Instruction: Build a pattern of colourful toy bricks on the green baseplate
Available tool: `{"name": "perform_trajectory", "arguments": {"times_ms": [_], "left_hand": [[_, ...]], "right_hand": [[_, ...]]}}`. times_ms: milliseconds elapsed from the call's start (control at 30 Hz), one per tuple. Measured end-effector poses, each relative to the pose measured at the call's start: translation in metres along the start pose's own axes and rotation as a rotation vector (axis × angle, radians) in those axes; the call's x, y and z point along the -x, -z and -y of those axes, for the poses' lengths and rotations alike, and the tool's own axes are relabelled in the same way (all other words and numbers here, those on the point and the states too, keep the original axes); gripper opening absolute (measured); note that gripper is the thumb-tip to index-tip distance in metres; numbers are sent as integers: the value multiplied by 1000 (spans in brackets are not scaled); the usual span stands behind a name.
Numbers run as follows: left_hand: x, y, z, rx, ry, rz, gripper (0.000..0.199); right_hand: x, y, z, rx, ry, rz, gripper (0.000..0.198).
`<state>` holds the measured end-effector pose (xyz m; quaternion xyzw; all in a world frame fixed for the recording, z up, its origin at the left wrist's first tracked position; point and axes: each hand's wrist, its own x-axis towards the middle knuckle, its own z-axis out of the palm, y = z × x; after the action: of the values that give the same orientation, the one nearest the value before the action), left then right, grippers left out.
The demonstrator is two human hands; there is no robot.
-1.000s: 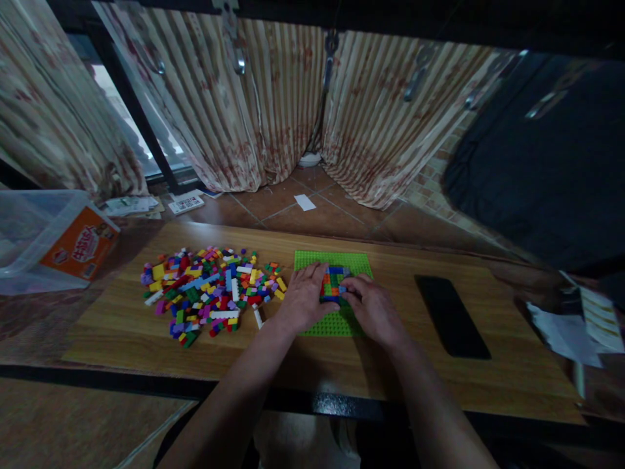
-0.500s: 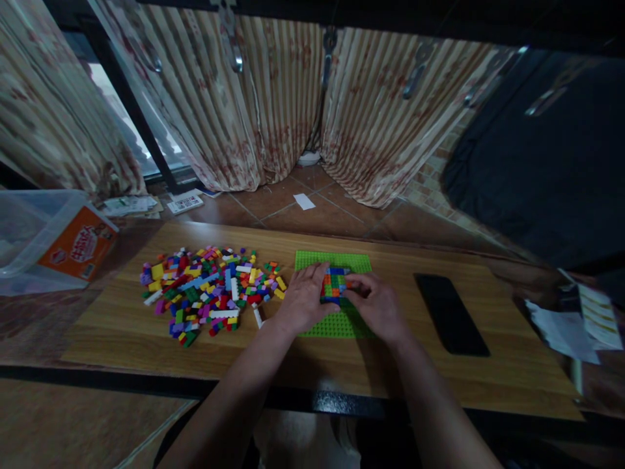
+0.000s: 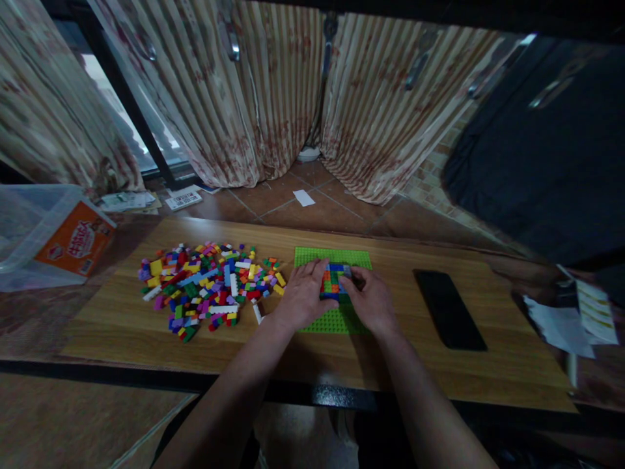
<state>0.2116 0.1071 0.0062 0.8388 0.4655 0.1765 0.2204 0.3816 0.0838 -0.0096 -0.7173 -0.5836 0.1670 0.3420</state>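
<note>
A low block of toy bricks (image 3: 334,279), in blue, red, green and orange, sits on a green studded baseplate (image 3: 336,322). My left hand (image 3: 305,293) is closed around the block's left side, with the thumb along its near edge and the fingers reaching toward the far edge. On the opposite side, my right hand (image 3: 372,299) has its thumb over the block's right part and its fingers curled at the right edge. Any loose brick between the right fingers is hidden. To the left lies a pile of loose bricks (image 3: 215,286) in many colours.
A dark phone-like slab (image 3: 450,309) lies right of the baseplate on the wooden table (image 3: 508,339). A clear plastic bin (image 3: 39,273) with an orange label stands at the left. Papers (image 3: 556,326) lie off the right end.
My right hand has shifted slightly left, and its thumb now lies over the block's right part. The left hand keeps its hold. The whole view has shifted a little.
</note>
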Motion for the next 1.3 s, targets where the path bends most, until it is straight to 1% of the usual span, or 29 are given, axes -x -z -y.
{"name": "perform_trajectory", "arguments": {"times_ms": [267, 567, 733, 867, 967, 1067, 1133, 1200, 1300], "left_hand": [[0, 0, -1, 11, 15, 6, 85], [1, 0, -1, 27, 18, 1, 86], [-1, 0, 1, 63, -5, -19, 88], [0, 0, 4, 103, -26, -17, 89], [1, 3, 5, 129, -40, 1, 89], [2, 12, 5, 147, -41, 17, 90], [4, 19, 7, 159, -40, 5, 88], [5, 25, 9, 169, -43, -35, 80], [7, 30, 10, 172, 6, -102, 65]], "right_hand": [[-2, -8, -2, -52, -41, -13, 42], [-11, -9, -6, -116, -89, 34, 38], [-5, -3, -2, -104, -62, 12, 44], [-5, 7, -7, -178, -122, -3, 51], [-7, 12, -10, -167, -159, -65, 56], [-6, 12, -6, -126, -151, -128, 56], [-5, 12, -2, -145, -141, -146, 55], [-3, 11, 1, -159, -110, -161, 55], [-1, 9, 1, -62, 2, -167, 56]]}}
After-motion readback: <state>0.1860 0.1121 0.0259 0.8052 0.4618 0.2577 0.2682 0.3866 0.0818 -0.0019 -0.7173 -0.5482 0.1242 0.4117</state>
